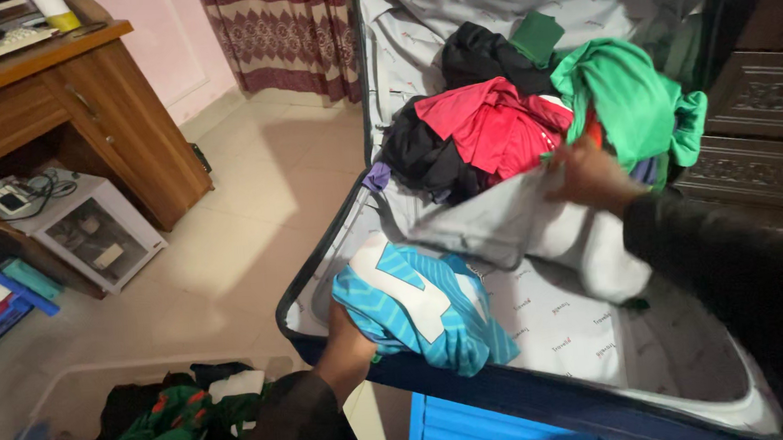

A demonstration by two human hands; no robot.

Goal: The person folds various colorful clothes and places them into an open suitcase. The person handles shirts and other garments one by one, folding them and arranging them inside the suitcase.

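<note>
From the head camera, an open suitcase (547,392) with a dark blue rim and pale printed lining fills the right half of the view, and everything else is placed against it. Piled at its far end, toward the raised lid, lie a black garment (429,159), a red garment (495,128) and a bright green garment (629,97), with a small dark green folded piece (536,36) above them. This heap crowds the far end, leaving the near part of the lining mostly bare.

The left hand (345,354) comes up over the suitcase's near rim and closes its fingers on a blue-and-white striped shirt (424,304) — a loose bundle resting at the near left corner, just inside the rim. Its long axis runs roughly from that corner toward the middle of the suitcase, slanting down to the right.

The right hand (588,176), in a dark sleeve, presses down on a white cloth (537,225) at the foot of the heap; whether its fingers pinch the cloth or only lie flat on it cannot be told.

Left of the suitcase, across tiled floor, stands a wooden desk (85,103) with a small white box (93,229) under it. Below the near rim sits a clear bin (71,394) holding dark and green clothes (164,429) — close beside the left arm.
</note>
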